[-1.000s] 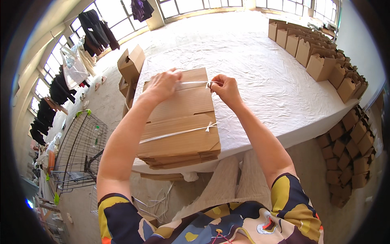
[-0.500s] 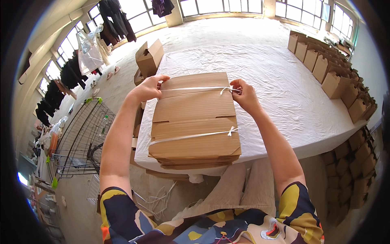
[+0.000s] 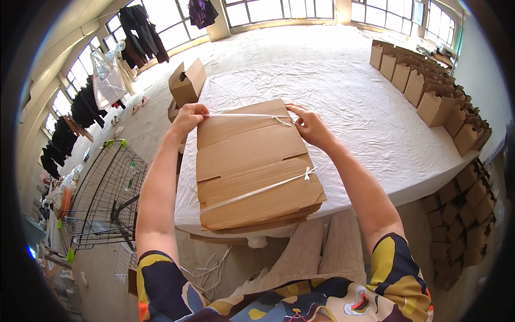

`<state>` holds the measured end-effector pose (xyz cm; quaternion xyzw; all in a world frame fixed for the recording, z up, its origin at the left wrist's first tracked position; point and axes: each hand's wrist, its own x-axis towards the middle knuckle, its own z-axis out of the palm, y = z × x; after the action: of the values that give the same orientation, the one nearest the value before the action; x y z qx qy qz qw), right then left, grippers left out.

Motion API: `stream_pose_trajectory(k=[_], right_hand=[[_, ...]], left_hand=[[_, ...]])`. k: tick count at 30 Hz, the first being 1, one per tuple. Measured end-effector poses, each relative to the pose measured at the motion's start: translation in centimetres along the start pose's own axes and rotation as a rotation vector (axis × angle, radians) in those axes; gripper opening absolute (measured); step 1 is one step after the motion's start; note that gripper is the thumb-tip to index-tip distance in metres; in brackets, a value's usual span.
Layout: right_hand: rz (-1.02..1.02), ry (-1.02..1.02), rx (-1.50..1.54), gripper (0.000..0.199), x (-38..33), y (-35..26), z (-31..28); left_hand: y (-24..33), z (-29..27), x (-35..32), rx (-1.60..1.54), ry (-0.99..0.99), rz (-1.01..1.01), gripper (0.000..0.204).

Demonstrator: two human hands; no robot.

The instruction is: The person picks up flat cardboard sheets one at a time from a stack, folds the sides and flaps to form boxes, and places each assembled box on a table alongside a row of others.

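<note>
A bundle of flattened cardboard boxes [image 3: 252, 155] lies askew on the white-covered table in front of me, its near end at the table edge. Two white strings cross it: the far string [image 3: 244, 115] has a loose bow near the right edge, and the near string [image 3: 257, 191] is knotted at the right. My left hand [image 3: 188, 121] is closed, pinching the far string at the bundle's far left edge. At the far right corner, my right hand [image 3: 312, 127] grips the bundle's edge, its thumb beside the bow; its other fingertips are partly hidden.
White cloth covers the table [image 3: 365, 139]. Open cardboard boxes [image 3: 429, 91] line its right side, with more boxes [image 3: 456, 225] stacked below. Another open box [image 3: 188, 81] stands off the far left corner. A wire cart [image 3: 107, 193] and loose white strings [image 3: 209, 271] are at the left.
The bundle has turned counterclockwise, its near end swinging right. My left hand has moved left and now pinches the far string. My right hand has shifted left and slightly nearer with the bundle's corner.
</note>
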<state>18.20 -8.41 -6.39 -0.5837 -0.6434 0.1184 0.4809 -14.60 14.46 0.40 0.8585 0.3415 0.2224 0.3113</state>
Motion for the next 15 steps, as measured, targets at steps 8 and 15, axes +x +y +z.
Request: stream_pose_trajectory(k=[8,15], right_hand=[[-0.008,0.04,0.035,0.055,-0.5,-0.7,0.1],[0.228,0.009,0.03,0.057,0.6,-0.2,0.3]], left_hand=[[4.2,2.5,4.9,0.379,-0.083,0.034,0.019],[9.5,8.0,8.8,0.207,-0.313,0.152,0.03]])
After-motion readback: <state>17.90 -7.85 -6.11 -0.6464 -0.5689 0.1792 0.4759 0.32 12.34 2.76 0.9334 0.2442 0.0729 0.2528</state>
